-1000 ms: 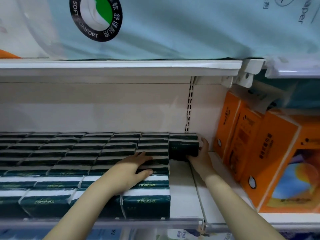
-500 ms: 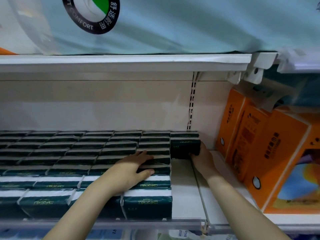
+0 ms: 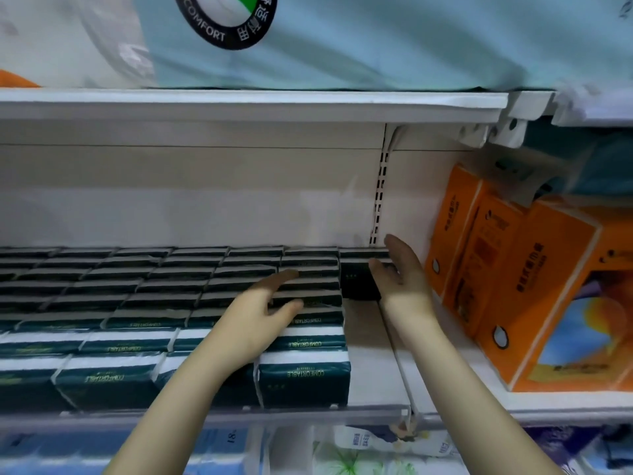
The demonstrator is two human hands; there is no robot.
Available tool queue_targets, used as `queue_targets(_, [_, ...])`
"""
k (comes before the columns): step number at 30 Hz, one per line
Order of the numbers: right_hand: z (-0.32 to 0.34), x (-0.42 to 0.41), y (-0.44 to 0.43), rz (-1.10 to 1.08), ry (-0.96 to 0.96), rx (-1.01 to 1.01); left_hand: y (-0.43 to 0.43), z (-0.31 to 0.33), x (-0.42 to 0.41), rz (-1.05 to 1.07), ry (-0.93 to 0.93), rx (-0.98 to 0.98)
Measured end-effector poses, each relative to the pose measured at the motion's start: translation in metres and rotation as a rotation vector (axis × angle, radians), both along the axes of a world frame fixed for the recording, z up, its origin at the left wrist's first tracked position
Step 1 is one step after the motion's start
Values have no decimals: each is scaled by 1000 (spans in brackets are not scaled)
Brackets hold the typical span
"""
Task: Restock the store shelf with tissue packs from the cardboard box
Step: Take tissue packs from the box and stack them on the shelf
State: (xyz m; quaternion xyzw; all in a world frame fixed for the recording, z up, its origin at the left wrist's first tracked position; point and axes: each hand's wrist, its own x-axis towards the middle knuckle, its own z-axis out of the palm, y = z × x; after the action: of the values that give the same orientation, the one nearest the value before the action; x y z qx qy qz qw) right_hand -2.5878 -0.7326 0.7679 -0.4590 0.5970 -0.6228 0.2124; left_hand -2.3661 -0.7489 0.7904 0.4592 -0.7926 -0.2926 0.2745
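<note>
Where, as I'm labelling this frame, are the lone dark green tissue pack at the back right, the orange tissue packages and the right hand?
dark green tissue pack [image 3: 356, 284]: head view, its front face.
orange tissue packages [image 3: 493, 269]: head view, a side panel.
right hand [image 3: 406, 282]: head view, its middle.

Both bare arms reached up and forward from the lower edge of view. The left forearm [image 3: 178, 389] ran up to the right. The left hand [image 3: 263, 313] lay palm down, fingers straight and close together, thumb spread to the right, slightly blurred. The right forearm [image 3: 455, 382] ran up to the left. The right hand [image 3: 402, 279] stood on edge, palm facing left, fingers straight and pointing away, thumb held apart. Neither hand gripped anything.
</note>
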Motion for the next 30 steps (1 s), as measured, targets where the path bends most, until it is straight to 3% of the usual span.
queue_targets(5, [27,31,41,207,-47,-117,27,1,9,41,393,40])
queue_targets(11, [32,36,70,329,206,-119,61,6,15,200,730,-20])
queue_targets(16, [37,26,85,430,191,-142,89,7,9,299,788,-58])
queue_targets(21, [29,8,105,518,307,-141,129,0,-8,405,766,-72])
queue_targets(30, [-6,27,145,763,189,-68,221,-31,-2,650,696,-79])
